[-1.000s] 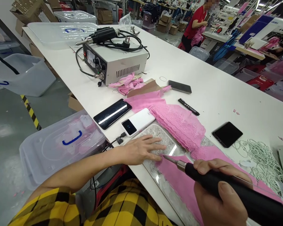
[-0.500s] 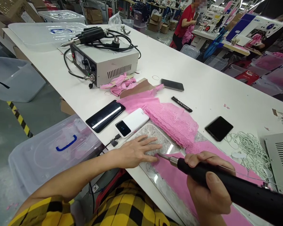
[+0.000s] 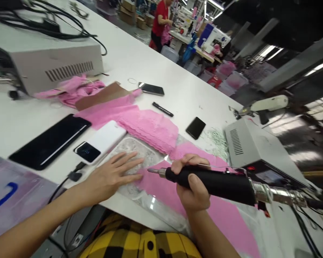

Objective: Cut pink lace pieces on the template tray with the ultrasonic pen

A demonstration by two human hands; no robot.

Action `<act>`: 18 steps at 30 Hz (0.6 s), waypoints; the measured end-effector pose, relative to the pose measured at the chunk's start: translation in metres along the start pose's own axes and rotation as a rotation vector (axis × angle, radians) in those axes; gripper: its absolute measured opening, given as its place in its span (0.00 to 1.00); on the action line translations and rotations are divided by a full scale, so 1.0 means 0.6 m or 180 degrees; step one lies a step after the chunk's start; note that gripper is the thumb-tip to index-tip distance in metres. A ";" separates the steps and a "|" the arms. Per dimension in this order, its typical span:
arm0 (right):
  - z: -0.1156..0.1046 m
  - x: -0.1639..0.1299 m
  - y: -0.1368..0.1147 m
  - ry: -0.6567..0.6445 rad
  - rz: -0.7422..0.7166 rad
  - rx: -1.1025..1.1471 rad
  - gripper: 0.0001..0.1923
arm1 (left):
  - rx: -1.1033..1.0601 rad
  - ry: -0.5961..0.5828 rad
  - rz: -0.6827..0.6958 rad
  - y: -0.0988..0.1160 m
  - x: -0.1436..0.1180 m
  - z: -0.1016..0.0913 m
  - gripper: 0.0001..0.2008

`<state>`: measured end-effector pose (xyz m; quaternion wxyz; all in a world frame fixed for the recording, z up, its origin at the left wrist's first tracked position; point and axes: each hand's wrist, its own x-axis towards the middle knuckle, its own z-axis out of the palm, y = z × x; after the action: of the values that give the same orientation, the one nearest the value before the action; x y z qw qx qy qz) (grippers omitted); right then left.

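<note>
My left hand [image 3: 110, 177] lies flat with fingers spread on a clear plastic board [image 3: 131, 145], its fingertips at the torn-looking edge of a piece of pink fabric [image 3: 161, 186]. In my right hand [image 3: 195, 182] is a thick black handheld tool [image 3: 218, 182] with a pointed metal tip and a cable at its rear. The tip is close to my left hand, over the fabric's edge; whether it touches the cloth I cannot tell. Folded pink lace [image 3: 150, 129] rests just beyond the board. Beside my left hand lies a white power bank [image 3: 104, 139] with a cable plugged in.
A large black phone [image 3: 51, 141], two smaller phones [image 3: 152, 89] [image 3: 196, 128] and a black marker [image 3: 163, 109] lie around. Control boxes [image 3: 61, 64] [image 3: 258, 143] stand left and right. Green cord [image 3: 218, 139] is heaped nearby. A person in red [image 3: 158, 23] is far off.
My view has swung right, bringing the right-hand control box into sight. The tool tip now shows slightly farther from my left hand's fingers. Both hands otherwise keep their poses.
</note>
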<state>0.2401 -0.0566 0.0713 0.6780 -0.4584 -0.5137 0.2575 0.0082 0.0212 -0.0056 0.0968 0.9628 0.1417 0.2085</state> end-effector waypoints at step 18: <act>-0.097 -0.007 -0.017 0.1164 0.0146 0.0336 0.09 | -0.0614 0.0437 0.0779 0.024 0.019 -0.026 0.22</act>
<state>0.2917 -0.0852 0.0753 0.7771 -0.4729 -0.3571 0.2119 0.0147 0.0130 0.0165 0.1527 0.9427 0.0091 0.2967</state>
